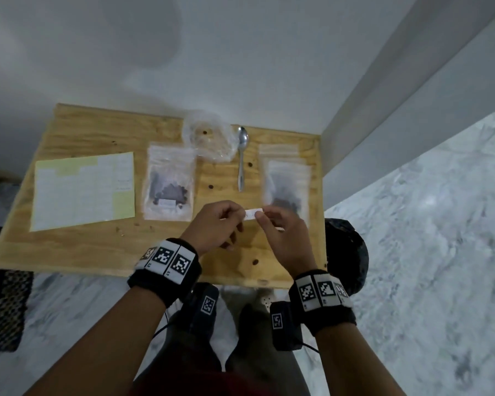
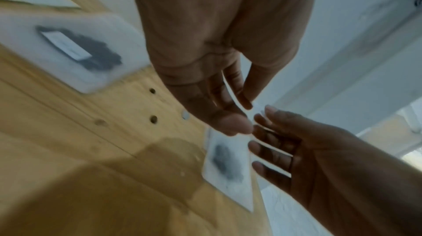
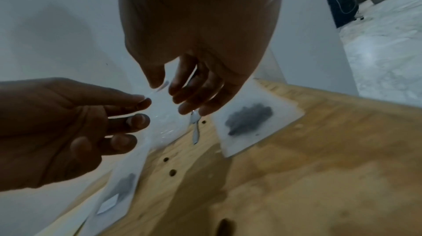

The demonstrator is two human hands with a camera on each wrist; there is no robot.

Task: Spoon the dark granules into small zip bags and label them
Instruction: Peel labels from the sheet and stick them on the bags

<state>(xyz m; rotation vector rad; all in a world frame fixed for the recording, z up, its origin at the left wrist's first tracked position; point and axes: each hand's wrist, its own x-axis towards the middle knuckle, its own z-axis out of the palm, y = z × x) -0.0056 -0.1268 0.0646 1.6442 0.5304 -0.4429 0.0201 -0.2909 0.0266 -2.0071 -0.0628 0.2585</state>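
Observation:
Both hands hold a small white label [image 1: 253,213] between them, just above the wooden table [image 1: 97,252]. My left hand [image 1: 240,215] pinches its left end and my right hand [image 1: 261,215] pinches its right end. The left wrist view shows the label [image 2: 258,109] edge-on at my left hand [image 2: 247,113]. A zip bag of dark granules [image 1: 287,190] without a label lies right behind my right hand, on a stack of empty bags. A second filled bag [image 1: 169,190] with a white label lies to the left. The spoon [image 1: 242,158] lies between the two bags.
A label sheet [image 1: 83,190] lies at the table's left. A crumpled clear plastic bag [image 1: 209,138] sits at the back by the wall. The table's right edge runs close past the bag stack. A dark round object [image 1: 346,252] stands on the floor at the right.

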